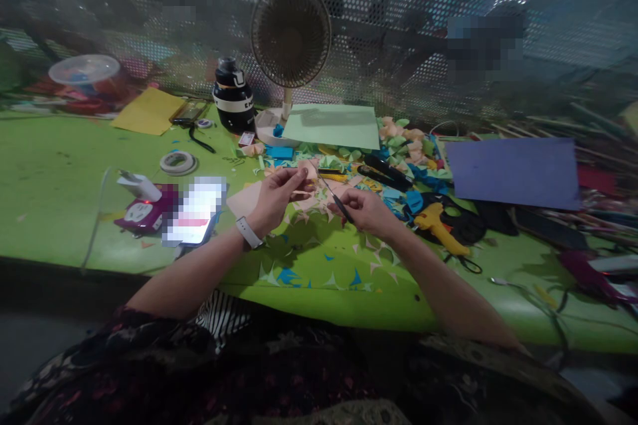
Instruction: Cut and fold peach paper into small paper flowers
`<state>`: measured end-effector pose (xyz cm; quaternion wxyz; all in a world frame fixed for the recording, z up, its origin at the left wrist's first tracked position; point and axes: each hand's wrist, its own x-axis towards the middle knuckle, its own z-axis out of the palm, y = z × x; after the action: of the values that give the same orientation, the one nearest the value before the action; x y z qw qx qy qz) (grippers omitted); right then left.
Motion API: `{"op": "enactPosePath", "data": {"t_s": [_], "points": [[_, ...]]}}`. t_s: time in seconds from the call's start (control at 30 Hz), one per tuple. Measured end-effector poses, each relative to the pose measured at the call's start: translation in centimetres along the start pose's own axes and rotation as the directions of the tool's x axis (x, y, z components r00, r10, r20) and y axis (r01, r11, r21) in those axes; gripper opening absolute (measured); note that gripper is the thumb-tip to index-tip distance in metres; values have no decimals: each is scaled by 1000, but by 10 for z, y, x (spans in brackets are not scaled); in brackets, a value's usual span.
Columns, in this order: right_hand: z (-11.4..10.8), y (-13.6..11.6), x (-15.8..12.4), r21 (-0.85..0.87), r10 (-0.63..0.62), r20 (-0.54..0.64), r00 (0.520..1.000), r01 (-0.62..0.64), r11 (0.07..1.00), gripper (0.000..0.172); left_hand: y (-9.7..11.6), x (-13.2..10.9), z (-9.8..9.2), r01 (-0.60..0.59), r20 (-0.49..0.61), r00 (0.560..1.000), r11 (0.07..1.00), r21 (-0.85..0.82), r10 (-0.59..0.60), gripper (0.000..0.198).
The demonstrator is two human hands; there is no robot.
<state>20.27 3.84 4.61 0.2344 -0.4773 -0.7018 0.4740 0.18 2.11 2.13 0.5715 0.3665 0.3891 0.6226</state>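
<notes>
My left hand (279,192), with a white band at the wrist, pinches a small piece of pink paper (308,170) above the green table (323,275). In my right hand (366,210) is a slim pointed tool with a dark handle (341,207), which looks like scissors; its tip points up and left, close beside the pink paper. Whether blade and paper touch is too small to tell. A larger pink sheet (244,201) lies partly behind my left hand. Paper scraps in pink, green and blue are strewn beneath and in front of both hands.
Behind the hands stand a fan (290,33), a black bottle (234,103) and a light green sheet (331,125). A black stapler (386,172), yellow glue gun (441,227) and purple sheet (513,171) lie right. Left are a phone (195,211), power strip (144,211) and tape roll (178,163).
</notes>
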Motion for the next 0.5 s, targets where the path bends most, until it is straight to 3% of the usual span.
{"op": "enactPosePath", "data": {"t_s": [0.2,0.5], "points": [[-4,-4,0,28,17,26,1000,-17,999,55,-3,-1,-1,-26,104,994,997,77,17,43],[-2,-4,0,22,-23,11,1000,23,999,56,-2,-2,0,-7,106,994,995,95,-3,41]]}}
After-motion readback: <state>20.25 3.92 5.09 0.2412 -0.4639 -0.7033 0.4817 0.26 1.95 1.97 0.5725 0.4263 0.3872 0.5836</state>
